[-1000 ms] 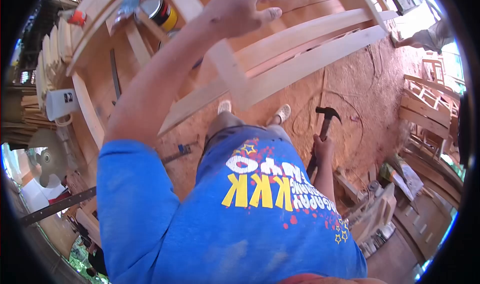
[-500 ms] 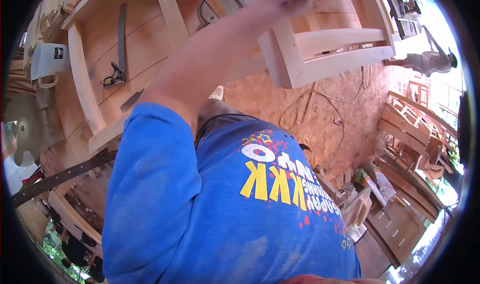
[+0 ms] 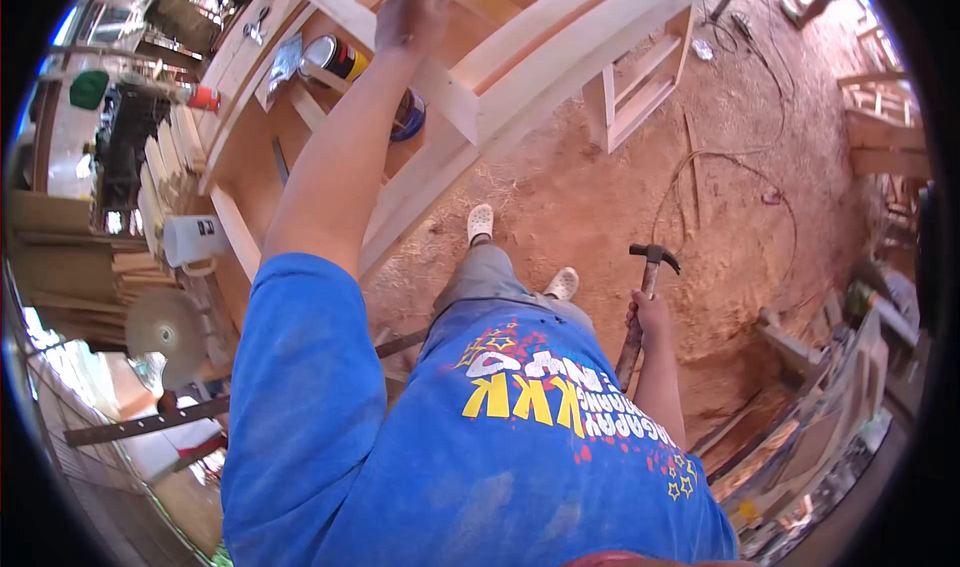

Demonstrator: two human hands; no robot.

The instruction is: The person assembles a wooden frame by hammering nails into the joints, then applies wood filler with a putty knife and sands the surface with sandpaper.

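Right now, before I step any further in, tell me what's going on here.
A person in a blue shirt stands beside a wooden frame. Their left hand is out over the frame; whether it touches the wood or holds anything is unclear. Their right hand grips a hammer by the handle, away from the frame. A can with a yellow band sits near the left forearm.

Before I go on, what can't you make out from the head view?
In the head view:
- Left hand: fingertips too blurred to tell whether they grip anything.
- Wooden frame: far part cut off by the top edge.
- Hammer: handle's lower end hidden by the shirt.
- Can: label too small to read.
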